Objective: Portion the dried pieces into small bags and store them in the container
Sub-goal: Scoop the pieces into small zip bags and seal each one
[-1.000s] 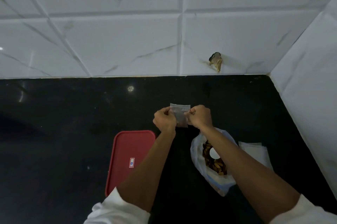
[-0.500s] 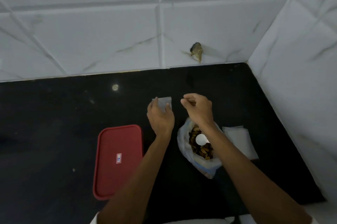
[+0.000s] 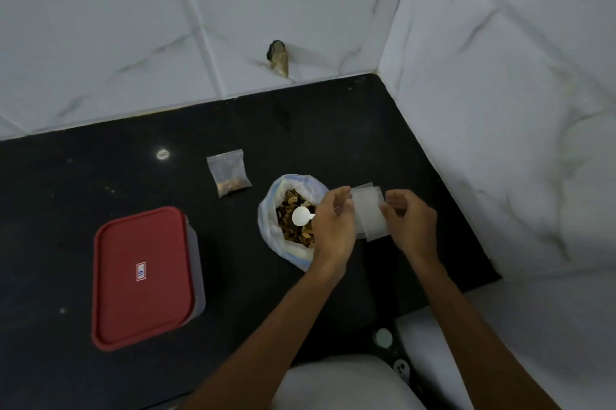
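Hands are now on the empty-bag stack (image 3: 368,214) at right of the worktop (image 3: 66,209): left hand (image 3: 333,222) and right hand (image 3: 411,224), each grip loosely apart at the stack's edges, pinch unclear. Bulk bag (image 3: 293,219) of dried pieces holds the white scoop (image 3: 301,216). Red-lidded container (image 3: 143,276) sits closed at left. Filled small bag (image 3: 229,172), held a second ago, now lies farther back, not yet stored. Likely next portion starting.

A small red-bordered label (image 3: 141,271) sits on the red lid (image 3: 143,276); it seems to bear a blue mark, too blurred to read.
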The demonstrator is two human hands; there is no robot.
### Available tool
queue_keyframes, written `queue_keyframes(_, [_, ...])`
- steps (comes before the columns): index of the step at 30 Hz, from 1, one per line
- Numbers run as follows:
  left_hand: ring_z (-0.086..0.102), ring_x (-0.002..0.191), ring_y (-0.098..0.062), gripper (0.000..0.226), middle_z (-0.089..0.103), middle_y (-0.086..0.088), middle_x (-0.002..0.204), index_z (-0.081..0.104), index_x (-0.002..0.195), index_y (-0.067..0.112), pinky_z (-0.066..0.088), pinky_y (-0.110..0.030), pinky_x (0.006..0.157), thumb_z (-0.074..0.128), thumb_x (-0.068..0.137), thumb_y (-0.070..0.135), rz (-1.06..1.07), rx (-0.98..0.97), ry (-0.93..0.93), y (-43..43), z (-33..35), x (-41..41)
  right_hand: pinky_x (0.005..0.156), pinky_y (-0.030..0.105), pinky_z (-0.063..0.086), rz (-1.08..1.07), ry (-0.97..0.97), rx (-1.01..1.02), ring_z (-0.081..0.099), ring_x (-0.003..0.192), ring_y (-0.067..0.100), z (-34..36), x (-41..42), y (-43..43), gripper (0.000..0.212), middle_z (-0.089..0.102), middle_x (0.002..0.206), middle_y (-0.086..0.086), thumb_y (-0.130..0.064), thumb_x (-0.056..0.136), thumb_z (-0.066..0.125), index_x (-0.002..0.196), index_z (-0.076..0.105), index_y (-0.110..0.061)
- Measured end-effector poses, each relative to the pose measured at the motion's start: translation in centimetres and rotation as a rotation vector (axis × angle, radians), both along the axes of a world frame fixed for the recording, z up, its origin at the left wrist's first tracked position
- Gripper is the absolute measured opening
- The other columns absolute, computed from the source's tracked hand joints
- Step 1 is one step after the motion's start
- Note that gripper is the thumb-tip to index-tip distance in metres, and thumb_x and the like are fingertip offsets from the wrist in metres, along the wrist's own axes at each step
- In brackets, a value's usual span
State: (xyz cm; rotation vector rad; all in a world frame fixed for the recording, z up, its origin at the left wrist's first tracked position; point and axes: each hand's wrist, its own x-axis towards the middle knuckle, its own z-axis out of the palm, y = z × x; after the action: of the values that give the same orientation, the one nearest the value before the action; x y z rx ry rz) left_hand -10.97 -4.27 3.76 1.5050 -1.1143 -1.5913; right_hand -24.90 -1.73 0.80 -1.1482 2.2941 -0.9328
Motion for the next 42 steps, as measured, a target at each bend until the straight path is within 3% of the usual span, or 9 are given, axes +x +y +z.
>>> queue_keyframes(4, [0.053, 0.126, -0.006, 0.041, 0.055, 0.004, 0.143, 0.054, 0.143, 0.021, 0.045, -0.026, 0.107, 0.047, 0.104, 0.01, -0.106, 0.04, -0.04, 1.5, -0.6, -2.2, 0.091, 0.035, 0.051, 0.044, 0.051, 0.164, 0.054, 0.116, 0.021, -2.4, -1.5, 0.6, 0.05, 0.059, 0.128, 0.006, -0.036, 0.085, 0.073, 0.128, 0.057, -0.017])
queue_keyframes(6, [0.053, 0.11, 0.003, 0.043, 0.051, 0.002, 0.145, 0.05, 0.146, 0.022, 0.044, -0.011, 0.087, 0.047, 0.104, 0.011, -0.143, 0.039, -0.091, 1.8, -1.0, -3.2, 0.094, 0.039, 0.051, 0.051, 0.017, 0.219, 0.052, 0.12, 0.022, -2.8, -1.9, 0.6, 0.055, 0.055, 0.133, 0.006, -0.04, 0.085, 0.071, 0.133, 0.053, -0.018])
queue_keyframes(8, [0.051, 0.11, 0.002, 0.044, 0.048, 0.0, 0.148, 0.047, 0.148, 0.023, 0.038, -0.006, 0.076, 0.049, 0.105, 0.013, -0.157, 0.068, -0.105, 1.8, -1.5, -3.6, 0.096, 0.041, 0.051, 0.063, -0.02, 0.243, 0.052, 0.121, 0.022, -2.9, -2.0, 0.5, 0.056, 0.052, 0.136, 0.006, -0.038, 0.086, 0.07, 0.135, 0.05, -0.018])
queue_keyframes(15, [0.045, 0.118, -0.009, 0.045, 0.045, -0.004, 0.147, 0.043, 0.15, 0.021, 0.039, -0.025, 0.095, 0.05, 0.105, 0.023, -0.095, 0.174, -0.089, 1.6, -1.5, -4.5, 0.081, 0.023, 0.046, 0.08, -0.134, 0.218, 0.053, 0.101, 0.009, -3.1, -2.7, 0.9, 0.048, 0.053, 0.131, 0.005, -0.028, 0.09, 0.067, 0.134, 0.051, -0.016])
queue_keyframes(20, [0.05, 0.102, -0.004, 0.041, 0.05, 0.0, 0.135, 0.048, 0.145, 0.024, 0.041, -0.023, 0.085, 0.052, 0.105, 0.025, -0.073, 0.22, -0.079, 1.2, -1.1, -4.7, 0.073, 0.015, 0.043, 0.044, -0.167, 0.15, 0.056, 0.095, 0.006, -3.0, -2.7, 1.0, 0.038, 0.061, 0.123, 0.004, -0.022, 0.092, 0.065, 0.129, 0.057, -0.013])
queue_keyframes(26, [0.056, 0.106, -0.007, 0.037, 0.058, 0.0, 0.129, 0.054, 0.139, 0.023, 0.046, -0.022, 0.08, 0.055, 0.102, 0.025, -0.069, 0.248, 0.012, 1.0, -0.1, -4.6, 0.072, 0.017, 0.049, -0.051, -0.264, 0.05, 0.062, 0.098, 0.008, -1.4, -2.7, 1.1, 0.029, 0.066, 0.113, -0.002, -0.023, 0.092, 0.065, 0.12, 0.062, -0.019])
queue_keyframes(31, [0.061, 0.107, -0.004, 0.035, 0.062, 0.007, 0.122, 0.053, 0.136, 0.027, 0.051, -0.014, 0.073, 0.058, 0.102, 0.022, -0.063, 0.006, 0.032, 0.9, 1.6, -2.9, 0.081, 0.03, 0.058, -0.093, -0.409, -0.098, 0.065, 0.098, 0.007, 2.2, -1.3, 1.2, 0.022, 0.067, 0.106, -0.01, -0.026, 0.09, 0.067, 0.112, 0.065, -0.027])
queue_keyframes(36, [0.07, 0.092, -0.005, 0.041, 0.072, 0.004, 0.099, 0.054, 0.135, 0.023, 0.058, -0.023, 0.079, 0.065, 0.098, 0.012, 0.137, -0.343, -0.072, -0.4, 2.7, 1.9, 0.073, 0.023, 0.057, 0.007, -0.572, -0.152, 0.068, 0.092, 0.002, 5.2, 3.0, 1.4, 0.02, 0.07, 0.102, -0.011, -0.025, 0.087, 0.072, 0.104, 0.066, -0.033])
queue_keyframes(42, [0.073, 0.096, -0.007, 0.021, 0.076, 0.004, 0.102, 0.068, 0.116, 0.02, 0.061, -0.034, 0.088, 0.067, 0.096, 0.011, 0.151, -0.339, -0.071, -1.7, 3.4, 10.2, 0.073, 0.015, 0.054, 0.159, -0.544, -0.229, 0.067, 0.093, -0.002, 7.6, 7.8, 0.1, 0.022, 0.072, 0.099, -0.011, -0.025, 0.085, 0.074, 0.106, 0.068, -0.027])
